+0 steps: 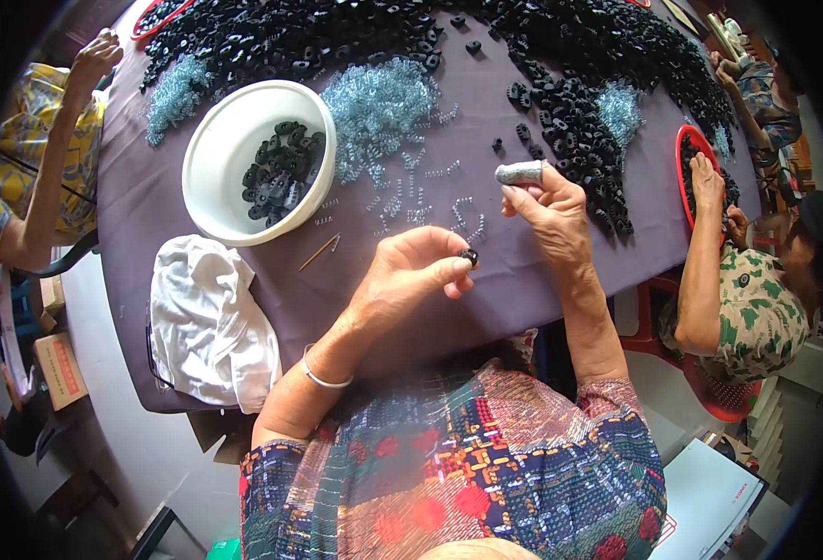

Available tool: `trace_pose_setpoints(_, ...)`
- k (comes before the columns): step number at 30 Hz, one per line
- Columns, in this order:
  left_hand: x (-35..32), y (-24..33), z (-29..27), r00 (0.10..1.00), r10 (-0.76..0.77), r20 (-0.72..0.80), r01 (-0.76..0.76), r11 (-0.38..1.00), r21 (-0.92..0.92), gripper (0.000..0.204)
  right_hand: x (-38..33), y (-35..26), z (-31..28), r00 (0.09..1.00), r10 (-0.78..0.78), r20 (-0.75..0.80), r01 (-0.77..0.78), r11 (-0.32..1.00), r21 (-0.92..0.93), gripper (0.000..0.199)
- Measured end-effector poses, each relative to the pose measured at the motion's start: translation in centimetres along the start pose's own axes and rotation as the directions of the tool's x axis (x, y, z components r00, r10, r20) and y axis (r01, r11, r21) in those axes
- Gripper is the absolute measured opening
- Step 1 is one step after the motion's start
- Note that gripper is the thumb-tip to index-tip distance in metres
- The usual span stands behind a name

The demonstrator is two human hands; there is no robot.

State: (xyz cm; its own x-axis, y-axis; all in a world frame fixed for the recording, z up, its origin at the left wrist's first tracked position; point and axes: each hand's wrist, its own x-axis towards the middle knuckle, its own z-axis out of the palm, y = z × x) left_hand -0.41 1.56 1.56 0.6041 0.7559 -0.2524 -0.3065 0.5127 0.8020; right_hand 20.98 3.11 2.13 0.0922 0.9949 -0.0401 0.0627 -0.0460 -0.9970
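The left hand point(411, 271) pinched a small black plastic part point(469, 255) between thumb and fingertips, just above the near edge of the purple cloth-covered table point(141, 187). The right hand point(547, 210), close beside it on the right, held nothing visible; its fingers were loosely curled, and the raised forefinger wore a grey, rough-textured finger cap point(521, 172). Tiny coiled metal springs point(379, 107) lay heaped and scattered farther off. To the left stood a round white plastic bowl point(216, 140) holding more black parts, with a crumpled white cloth point(206, 322) nearer. Glossy black parts point(579, 121) were piled at the far right.
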Motion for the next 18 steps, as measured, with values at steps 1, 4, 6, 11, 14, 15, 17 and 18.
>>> trace_pose_setpoints(1,-0.1,-0.1,0.0,1.000,0.016,-0.011,-0.016,1.000,-0.010,0.017,-0.4,0.4,-0.2,0.998,0.031,0.056,-0.040,0.988,0.152,0.016)
trace_pose_setpoints(4,-0.1,-0.1,-0.2,0.999,0.028,-0.029,-0.028,1.000,0.003,0.018,-2.3,-0.5,0.7,0.991,0.122,0.058,-0.133,0.950,0.281,0.015)
trace_pose_setpoints(6,0.0,0.1,-0.2,0.998,0.045,-0.038,-0.044,0.999,0.022,0.018,-3.1,-0.7,1.2,0.994,0.108,0.015,-0.109,0.972,0.208,0.016)
trace_pose_setpoints(11,0.3,0.1,-0.1,0.997,0.035,-0.066,-0.031,0.998,0.054,0.020,-3.8,-1.1,2.0,0.991,0.137,0.009,-0.136,0.971,0.197,0.017)
trace_pose_setpoints(14,0.4,0.0,-0.1,0.996,0.037,-0.076,-0.033,0.998,0.059,0.020,-4.3,-2.0,2.0,0.978,0.173,0.119,-0.192,0.966,0.173,0.020)
trace_pose_setpoints(15,0.6,-0.1,-0.2,0.996,0.054,-0.070,-0.050,0.996,0.068,0.020,-4.5,-2.2,1.9,0.978,0.165,0.126,-0.185,0.968,0.170,0.020)
trace_pose_setpoints(17,0.5,-0.3,-0.2,0.995,0.074,-0.066,-0.069,0.995,0.072,0.020,-4.6,-2.1,1.8,0.981,0.156,0.117,-0.171,0.976,0.136,0.020)
trace_pose_setpoints(18,0.4,-0.3,-0.2,0.995,0.071,-0.069,-0.066,0.995,0.070,0.020,-4.6,-2.0,1.7,0.984,0.142,0.104,-0.152,0.983,0.100,0.020)
